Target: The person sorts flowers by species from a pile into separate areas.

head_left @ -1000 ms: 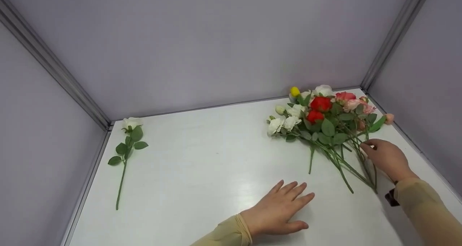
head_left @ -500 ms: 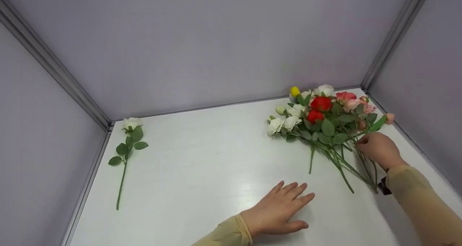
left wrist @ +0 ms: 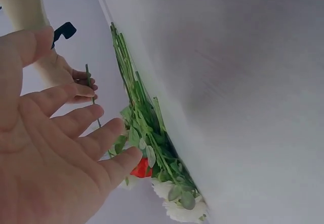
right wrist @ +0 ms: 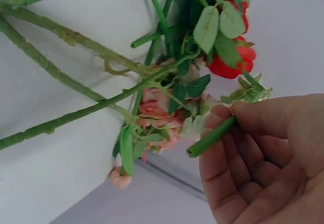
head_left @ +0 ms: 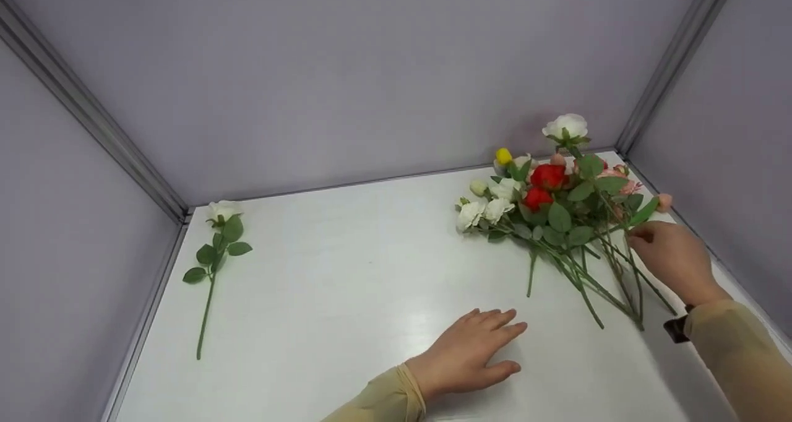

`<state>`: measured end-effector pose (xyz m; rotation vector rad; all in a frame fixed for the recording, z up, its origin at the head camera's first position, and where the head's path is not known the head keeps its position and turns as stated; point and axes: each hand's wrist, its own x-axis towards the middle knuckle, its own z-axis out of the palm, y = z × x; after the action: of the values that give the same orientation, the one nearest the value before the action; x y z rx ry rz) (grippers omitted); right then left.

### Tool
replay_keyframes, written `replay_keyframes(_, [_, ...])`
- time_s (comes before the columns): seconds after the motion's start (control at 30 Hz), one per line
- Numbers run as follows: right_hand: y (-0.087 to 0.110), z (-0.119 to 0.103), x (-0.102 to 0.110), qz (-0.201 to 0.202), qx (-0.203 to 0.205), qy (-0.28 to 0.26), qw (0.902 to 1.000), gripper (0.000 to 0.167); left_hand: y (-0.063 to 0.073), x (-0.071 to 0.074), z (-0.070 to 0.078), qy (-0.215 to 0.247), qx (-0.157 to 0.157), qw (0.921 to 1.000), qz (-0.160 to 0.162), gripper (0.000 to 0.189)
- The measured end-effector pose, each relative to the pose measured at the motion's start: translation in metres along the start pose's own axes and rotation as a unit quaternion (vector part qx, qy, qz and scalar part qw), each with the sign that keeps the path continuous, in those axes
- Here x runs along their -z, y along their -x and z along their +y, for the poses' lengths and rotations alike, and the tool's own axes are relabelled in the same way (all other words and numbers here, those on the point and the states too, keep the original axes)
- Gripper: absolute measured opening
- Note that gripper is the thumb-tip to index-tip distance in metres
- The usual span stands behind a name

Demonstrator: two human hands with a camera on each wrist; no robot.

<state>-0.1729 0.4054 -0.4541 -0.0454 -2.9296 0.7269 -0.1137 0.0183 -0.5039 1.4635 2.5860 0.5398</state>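
My right hand pinches the green stem of a white rose between thumb and fingers; its cut end points out past the fingertips in the right wrist view. The rose's white bloom stands above a pile of flowers, in front of the back wall. Beneath it lie red flowers, white blooms, pink blooms and a yellow bud, their stems fanned toward me. My left hand is held over the table near the front, palm down, fingers straight, holding nothing.
One white rose with a leafy stem lies alone at the table's left side. Grey panels enclose the white table at the back and both sides. A dark band is on the right wrist.
The white rose has risen out of the pile, its bloom now higher against the back wall. My right hand moved left, then back right with the stem. The left hand shifted slightly.
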Motion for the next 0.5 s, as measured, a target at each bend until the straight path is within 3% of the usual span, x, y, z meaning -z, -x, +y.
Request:
replay_keyframes(0.1, [0.007, -0.016, -0.009, 0.015, -0.001, -0.031, 0.9994, 0.035, 0.001, 0.005, -0.005, 0.065, 0.04, 0.9957, 0.051, 0.048])
replay_keyframes(0.17, [0.012, -0.029, -0.019, 0.011, -0.004, -0.066, 0.9978, 0.037, 0.002, 0.01, -0.009, 0.129, 0.083, 0.9843, 0.087, 0.042])
replay_keyframes(0.2, [0.014, -0.037, -0.025, 0.008, -0.004, -0.084, 0.9964, 0.039, 0.002, 0.013, -0.012, 0.166, 0.105, 0.9746, 0.108, 0.04])
replay_keyframes(0.27, [0.019, -0.054, -0.039, -0.002, 0.001, -0.12, 0.9928, 0.04, 0.002, 0.021, -0.018, 0.24, 0.15, 0.9475, 0.15, 0.035])
replay_keyframes(0.33, [0.023, -0.073, -0.055, -0.02, 0.005, -0.157, 0.9874, 0.039, 0.001, 0.03, -0.027, 0.307, 0.181, 0.9141, 0.194, 0.033])
replay_keyframes(0.5, [0.03, -0.127, -0.101, -0.062, 0.022, -0.267, 0.9614, 0.026, -0.002, 0.054, -0.058, 0.407, 0.213, 0.8346, 0.304, 0.034])
